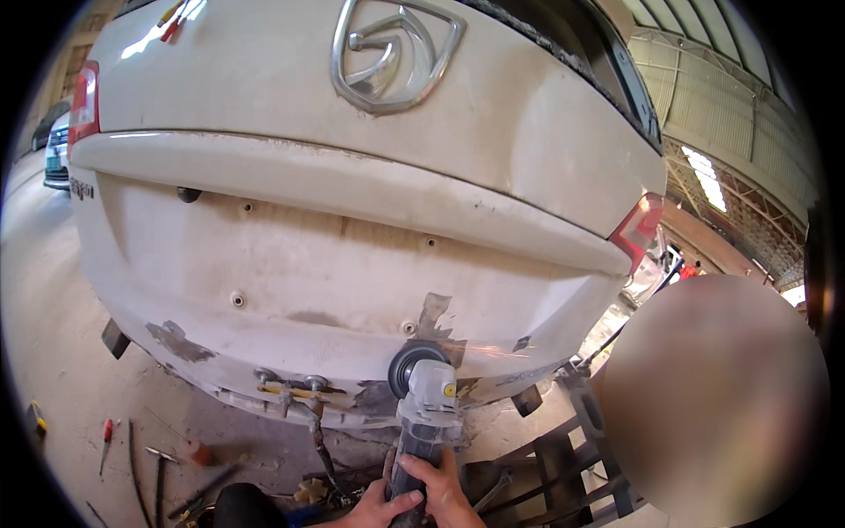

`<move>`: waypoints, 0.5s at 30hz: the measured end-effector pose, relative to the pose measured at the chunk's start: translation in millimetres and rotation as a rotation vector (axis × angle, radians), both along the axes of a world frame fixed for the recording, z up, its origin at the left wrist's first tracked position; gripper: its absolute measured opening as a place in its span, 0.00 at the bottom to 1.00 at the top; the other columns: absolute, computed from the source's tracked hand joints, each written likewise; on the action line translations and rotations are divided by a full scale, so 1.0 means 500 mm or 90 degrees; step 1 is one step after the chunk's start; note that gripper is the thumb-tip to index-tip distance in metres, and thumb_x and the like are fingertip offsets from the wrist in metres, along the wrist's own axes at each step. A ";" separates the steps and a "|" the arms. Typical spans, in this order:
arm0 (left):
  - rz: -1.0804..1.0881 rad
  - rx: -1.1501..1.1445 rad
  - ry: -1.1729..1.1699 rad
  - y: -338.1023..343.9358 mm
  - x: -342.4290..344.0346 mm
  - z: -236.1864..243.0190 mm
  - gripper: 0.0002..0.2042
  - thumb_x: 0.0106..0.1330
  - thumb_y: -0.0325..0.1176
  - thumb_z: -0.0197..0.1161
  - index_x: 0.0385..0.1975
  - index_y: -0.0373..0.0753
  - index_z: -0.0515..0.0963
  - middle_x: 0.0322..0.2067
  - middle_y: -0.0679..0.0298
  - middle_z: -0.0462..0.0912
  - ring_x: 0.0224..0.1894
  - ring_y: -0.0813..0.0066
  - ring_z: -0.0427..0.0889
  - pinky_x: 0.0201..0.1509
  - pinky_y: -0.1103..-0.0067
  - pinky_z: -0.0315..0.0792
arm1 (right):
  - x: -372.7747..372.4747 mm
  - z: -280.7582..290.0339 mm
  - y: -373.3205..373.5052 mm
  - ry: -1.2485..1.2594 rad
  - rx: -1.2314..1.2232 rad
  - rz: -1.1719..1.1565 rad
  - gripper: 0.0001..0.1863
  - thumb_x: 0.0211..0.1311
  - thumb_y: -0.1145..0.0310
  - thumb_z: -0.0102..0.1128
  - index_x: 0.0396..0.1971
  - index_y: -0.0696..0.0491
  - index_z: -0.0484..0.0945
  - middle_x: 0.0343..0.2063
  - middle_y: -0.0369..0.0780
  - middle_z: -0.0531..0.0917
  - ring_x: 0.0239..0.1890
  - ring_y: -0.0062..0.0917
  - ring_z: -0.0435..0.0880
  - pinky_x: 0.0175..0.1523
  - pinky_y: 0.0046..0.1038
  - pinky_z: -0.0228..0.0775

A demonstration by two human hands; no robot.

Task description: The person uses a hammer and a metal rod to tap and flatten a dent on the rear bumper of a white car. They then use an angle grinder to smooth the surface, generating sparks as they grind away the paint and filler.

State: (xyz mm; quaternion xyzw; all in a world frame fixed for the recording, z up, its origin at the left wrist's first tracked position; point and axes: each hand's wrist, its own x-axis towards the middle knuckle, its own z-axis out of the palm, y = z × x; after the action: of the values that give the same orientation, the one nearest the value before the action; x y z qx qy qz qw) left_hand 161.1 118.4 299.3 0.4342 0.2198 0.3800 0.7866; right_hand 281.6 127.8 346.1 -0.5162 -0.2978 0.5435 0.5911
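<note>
I see the left hand (380,506) and right hand (444,495) clasped around the grinder (429,414), presumably steadying its disc (403,363) against the tailgate (317,264)

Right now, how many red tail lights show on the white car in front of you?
2: the left tail light is on the upper left edge of the white car, and the right tail light is on its right edge. Neither looks hidden.

Clamp rig (297,392) is blocking left of grinder (429,396); sparks (495,350) are crossing right; slatted frame (556,466) is crowding lower right; tailgate (317,255) is leaving room above.
</note>
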 end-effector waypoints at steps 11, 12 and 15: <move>0.141 0.019 0.001 -0.008 0.058 -0.040 0.19 0.59 0.47 0.60 0.37 0.35 0.74 0.27 0.65 0.77 0.29 0.77 0.76 0.33 0.79 0.71 | 0.030 0.019 0.015 -0.015 0.063 0.117 0.15 0.44 0.70 0.67 0.30 0.63 0.76 0.23 0.41 0.81 0.25 0.25 0.81 0.31 0.26 0.72; 0.134 0.017 0.007 -0.013 0.058 -0.044 0.19 0.59 0.47 0.60 0.37 0.35 0.74 0.27 0.65 0.77 0.29 0.77 0.76 0.33 0.79 0.71 | 0.030 0.019 0.009 -0.021 0.056 0.109 0.14 0.44 0.70 0.67 0.29 0.63 0.76 0.23 0.41 0.81 0.25 0.25 0.81 0.31 0.26 0.72; 0.169 0.010 0.043 -0.030 0.066 -0.038 0.19 0.60 0.47 0.59 0.36 0.35 0.74 0.27 0.66 0.77 0.29 0.77 0.76 0.33 0.79 0.71 | 0.028 0.004 0.000 0.002 0.036 0.139 0.12 0.45 0.70 0.66 0.27 0.62 0.77 0.22 0.41 0.80 0.24 0.24 0.80 0.30 0.25 0.71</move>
State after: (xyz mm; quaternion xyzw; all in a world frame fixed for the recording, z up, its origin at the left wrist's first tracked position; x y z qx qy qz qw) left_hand 194.1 103.4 280.2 0.4200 0.2985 0.4680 0.7180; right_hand 295.6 128.0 347.9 -0.4630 -0.3661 0.5970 0.5434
